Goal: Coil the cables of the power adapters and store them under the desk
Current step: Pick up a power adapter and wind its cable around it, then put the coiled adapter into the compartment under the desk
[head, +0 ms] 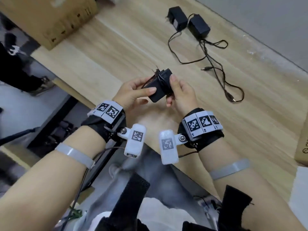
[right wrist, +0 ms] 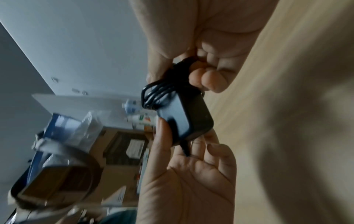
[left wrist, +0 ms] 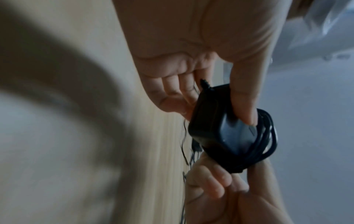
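Above the wooden desk I hold a black power adapter between both hands. Its thin black cable is wound in several turns round one end of the block. My left hand pinches the bare end, thumb on top and fingers underneath. My right hand grips the wound end, its thumb lying across the coils and its fingers curled below. Two more black adapters lie at the back of the desk with their cables loose.
A cardboard box stands on the desk's far left end. Another box shows at the right edge. The loose cables trail toward me and end in barrel plugs. A grey wall runs behind the desk.
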A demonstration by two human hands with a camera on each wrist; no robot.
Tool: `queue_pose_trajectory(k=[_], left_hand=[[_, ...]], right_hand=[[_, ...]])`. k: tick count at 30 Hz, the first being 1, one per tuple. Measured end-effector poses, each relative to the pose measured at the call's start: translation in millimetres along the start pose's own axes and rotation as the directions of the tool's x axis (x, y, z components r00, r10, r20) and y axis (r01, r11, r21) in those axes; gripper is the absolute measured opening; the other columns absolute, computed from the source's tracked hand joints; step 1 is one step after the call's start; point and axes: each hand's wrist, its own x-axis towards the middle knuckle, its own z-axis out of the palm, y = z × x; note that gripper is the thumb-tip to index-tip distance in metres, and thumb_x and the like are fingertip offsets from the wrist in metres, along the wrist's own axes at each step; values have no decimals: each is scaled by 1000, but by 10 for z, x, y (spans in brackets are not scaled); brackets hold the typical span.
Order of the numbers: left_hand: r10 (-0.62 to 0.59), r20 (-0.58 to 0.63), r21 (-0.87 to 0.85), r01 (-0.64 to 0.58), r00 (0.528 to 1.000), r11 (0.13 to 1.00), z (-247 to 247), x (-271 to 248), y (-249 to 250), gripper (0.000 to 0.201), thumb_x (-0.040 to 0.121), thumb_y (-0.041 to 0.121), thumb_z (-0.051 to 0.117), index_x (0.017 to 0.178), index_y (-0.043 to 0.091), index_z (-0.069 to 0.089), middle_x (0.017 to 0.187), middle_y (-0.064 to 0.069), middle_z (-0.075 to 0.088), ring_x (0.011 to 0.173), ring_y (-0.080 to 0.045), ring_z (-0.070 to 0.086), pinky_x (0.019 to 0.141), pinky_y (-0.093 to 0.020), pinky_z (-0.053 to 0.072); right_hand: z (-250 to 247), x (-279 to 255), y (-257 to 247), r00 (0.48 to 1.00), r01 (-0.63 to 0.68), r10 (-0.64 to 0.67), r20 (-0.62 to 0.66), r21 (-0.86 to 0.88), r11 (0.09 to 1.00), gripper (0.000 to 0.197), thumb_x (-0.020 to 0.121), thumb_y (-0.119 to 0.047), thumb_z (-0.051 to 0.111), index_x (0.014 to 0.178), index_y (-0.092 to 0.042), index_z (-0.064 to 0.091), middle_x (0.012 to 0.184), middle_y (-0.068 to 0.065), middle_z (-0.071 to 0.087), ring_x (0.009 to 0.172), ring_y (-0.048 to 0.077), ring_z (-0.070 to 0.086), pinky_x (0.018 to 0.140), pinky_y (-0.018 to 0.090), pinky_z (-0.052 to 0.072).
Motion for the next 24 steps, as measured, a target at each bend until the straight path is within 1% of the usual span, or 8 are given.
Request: queue_pose_trajectory(k=[4, 7, 9, 11, 15, 18, 22, 24], left_hand=[[-5, -145, -103, -10, 989, 995, -676, -518, -247, 49, 66, 16, 73, 113, 18, 63, 102, -1, 69, 93, -17, 62, 77, -27, 45], [-36, -256, -160, -6, 966, 987, -1165, -887, -489, 49, 71, 8, 69, 119, 12, 59, 102, -4, 69, 92, -16, 64, 81, -27, 50], [-70, -312, -166, 19, 948, 986, -1435, -1089, -673, 47, 67, 18, 73, 113, 19, 64, 109, -6, 67, 101, -22, 60, 96, -42, 42], [-106, -361, -211, 29, 926, 977, -1661, -1204, -884, 46, 64, 23, 74, 110, 21, 66, 113, -9, 65, 109, -29, 57, 104, -52, 35], [-203, -545, -343, 4, 813, 939, -2077, -1090, -1372, 45, 77, 2, 67, 120, 5, 55, 95, -4, 70, 85, -18, 66, 95, -41, 46], [-272, -614, -347, 56, 741, 936, -2378, -804, -1699, 48, 82, -2, 63, 127, -5, 45, 101, -13, 64, 80, -18, 65, 87, -34, 53], [-347, -612, -408, 93, 710, 908, -2702, -402, -2024, 45, 87, -3, 57, 129, -8, 44, 111, -15, 59, 88, -19, 60, 82, -24, 52], [-376, -615, -436, 98, 693, 895, -2825, -253, -2131, 43, 88, -3, 55, 129, -5, 44, 94, -7, 58, 79, -14, 56, 75, -22, 53]], right_hand=[[762, -209, 221, 987, -19, 19, 161, 0, 1000, 24, 96, -31, 45, 82, -12, 51, 61, 4, 53, 34, 6, 40, 37, 17, 35], [1325, -384, 502, 965, -63, 52, 258, 36, 997, 22, 95, -30, 48, 82, -13, 50, 64, 8, 53, 34, 8, 39, 37, 22, 34], [1627, -475, 732, 943, -70, 70, 324, -12, 997, 21, 95, -31, 49, 80, -16, 50, 63, 6, 52, 36, 9, 41, 41, 25, 36], [1875, -512, 968, 915, -93, 109, 389, -61, 994, 20, 94, -34, 49, 81, -19, 50, 60, 3, 52, 40, 11, 43, 46, 27, 40], [2328, -353, 1507, 877, -152, 209, 432, -163, 975, 20, 96, -30, 45, 92, -10, 48, 59, 2, 49, 41, 9, 45, 46, 25, 42], [2635, -59, 1917, 866, -207, 286, 410, -225, 952, 22, 96, -28, 45, 96, -6, 46, 61, 3, 46, 36, 4, 43, 41, 22, 41], [2927, 397, 2322, 861, -274, 375, 344, -308, 911, 28, 95, -36, 47, 75, -16, 45, 56, 0, 46, 37, 7, 43, 47, 25, 44], [3015, 579, 2460, 867, -309, 400, 298, -309, 899, 28, 94, -39, 47, 77, -16, 47, 54, -1, 46, 34, 6, 43, 49, 26, 43]])
